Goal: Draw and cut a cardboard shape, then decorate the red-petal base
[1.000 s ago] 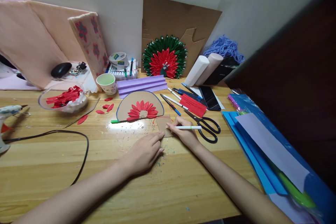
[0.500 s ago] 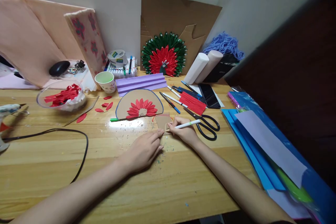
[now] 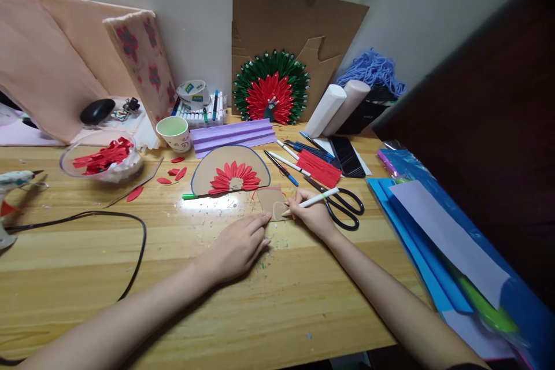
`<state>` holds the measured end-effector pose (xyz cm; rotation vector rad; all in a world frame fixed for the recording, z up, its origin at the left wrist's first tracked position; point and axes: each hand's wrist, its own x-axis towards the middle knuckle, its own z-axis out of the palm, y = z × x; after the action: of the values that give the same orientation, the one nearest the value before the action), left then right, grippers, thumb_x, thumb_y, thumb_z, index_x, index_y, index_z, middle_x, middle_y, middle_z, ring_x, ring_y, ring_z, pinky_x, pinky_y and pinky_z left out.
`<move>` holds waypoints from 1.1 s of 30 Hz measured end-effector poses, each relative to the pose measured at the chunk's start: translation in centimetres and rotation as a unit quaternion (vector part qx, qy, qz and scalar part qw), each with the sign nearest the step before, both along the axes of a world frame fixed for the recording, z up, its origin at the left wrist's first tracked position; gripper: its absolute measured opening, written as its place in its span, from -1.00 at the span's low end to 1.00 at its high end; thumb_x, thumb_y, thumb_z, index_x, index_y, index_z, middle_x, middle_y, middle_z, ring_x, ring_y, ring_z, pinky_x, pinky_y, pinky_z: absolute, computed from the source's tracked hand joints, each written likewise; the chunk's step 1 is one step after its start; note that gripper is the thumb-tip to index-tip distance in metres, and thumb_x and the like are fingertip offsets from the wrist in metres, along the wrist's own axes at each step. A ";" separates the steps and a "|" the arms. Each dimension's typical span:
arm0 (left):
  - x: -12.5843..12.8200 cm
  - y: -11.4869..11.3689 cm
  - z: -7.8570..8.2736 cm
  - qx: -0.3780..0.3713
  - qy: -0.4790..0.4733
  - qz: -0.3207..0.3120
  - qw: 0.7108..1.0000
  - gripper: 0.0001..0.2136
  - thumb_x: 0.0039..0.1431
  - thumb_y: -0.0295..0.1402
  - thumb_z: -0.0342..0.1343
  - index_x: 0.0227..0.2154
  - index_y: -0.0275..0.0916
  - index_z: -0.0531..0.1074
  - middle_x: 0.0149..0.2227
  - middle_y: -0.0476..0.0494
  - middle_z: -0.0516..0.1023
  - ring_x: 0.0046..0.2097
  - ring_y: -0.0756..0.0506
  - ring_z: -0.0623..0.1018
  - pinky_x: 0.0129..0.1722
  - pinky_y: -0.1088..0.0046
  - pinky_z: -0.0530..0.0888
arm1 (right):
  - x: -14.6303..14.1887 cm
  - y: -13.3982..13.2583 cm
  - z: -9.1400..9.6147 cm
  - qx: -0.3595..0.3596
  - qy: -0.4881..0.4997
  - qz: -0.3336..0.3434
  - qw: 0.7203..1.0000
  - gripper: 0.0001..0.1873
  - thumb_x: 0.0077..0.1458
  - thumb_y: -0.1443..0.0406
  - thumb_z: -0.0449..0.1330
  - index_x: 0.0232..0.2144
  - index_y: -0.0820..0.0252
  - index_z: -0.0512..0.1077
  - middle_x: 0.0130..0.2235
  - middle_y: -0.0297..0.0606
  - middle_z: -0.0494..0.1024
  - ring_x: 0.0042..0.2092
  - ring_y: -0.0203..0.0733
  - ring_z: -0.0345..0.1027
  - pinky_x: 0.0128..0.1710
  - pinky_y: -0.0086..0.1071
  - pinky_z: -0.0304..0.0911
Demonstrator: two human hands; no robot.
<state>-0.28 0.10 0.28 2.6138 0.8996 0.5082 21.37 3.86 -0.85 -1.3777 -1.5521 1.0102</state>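
In the head view, the right hand [image 3: 312,211] pinches a slim white marker [image 3: 318,197] at a flat cardboard square [image 3: 266,200] bearing a pale curved outline [image 3: 274,210]; the left hand [image 3: 238,245], fingers loosely extended, touches the square's edge. Beyond, on the grainy worktop [image 3: 199,324], lies a red-petalled half-round card [image 3: 206,170].

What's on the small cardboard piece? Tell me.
A pale outline shows on the small cardboard piece, the tip of the white pen near it. The left hand and right hand overlap its edges; anything beneath them is hidden.
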 end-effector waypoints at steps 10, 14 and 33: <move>0.0 0.0 0.2 -0.010 0.003 -0.002 1.000 -0.72 0.28 -0.36 -0.16 -0.10 -0.40 0.36 0.07 -0.37 0.40 0.11 -0.20 0.39 0.09 0.20 0.39 | 0.0 -0.2 0.0 -0.030 -0.033 0.024 0.999 -0.68 -0.03 0.28 0.18 -0.70 0.15 0.16 -0.69 -0.41 0.32 -0.60 -0.33 0.17 -0.57 -0.45 0.06; 0.0 0.1 0.2 -0.007 0.000 -0.002 1.000 -0.73 0.29 -0.36 -0.16 -0.10 -0.39 0.36 0.06 -0.36 0.41 0.11 -0.19 0.39 0.10 0.21 0.39 | 0.2 0.0 0.0 -0.017 -0.039 0.013 0.999 -0.67 -0.02 0.28 0.15 -0.71 0.14 0.13 -0.70 -0.43 0.29 -0.60 -0.33 0.15 -0.55 -0.44 0.07; -0.1 0.1 0.0 -0.011 -0.002 0.000 1.000 -0.72 0.29 -0.36 -0.16 -0.08 -0.36 0.35 0.07 -0.35 0.40 0.11 -0.19 0.39 0.09 0.17 0.40 | 0.1 0.1 -0.2 0.008 -0.041 -0.005 0.999 -0.65 0.05 0.20 0.14 -0.67 0.14 0.15 -0.67 -0.44 0.27 -0.58 -0.33 0.15 -0.53 -0.44 0.07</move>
<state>-0.34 0.16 0.30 2.5931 0.8992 0.4998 21.43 3.95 -1.01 -1.4296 -1.6083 0.9428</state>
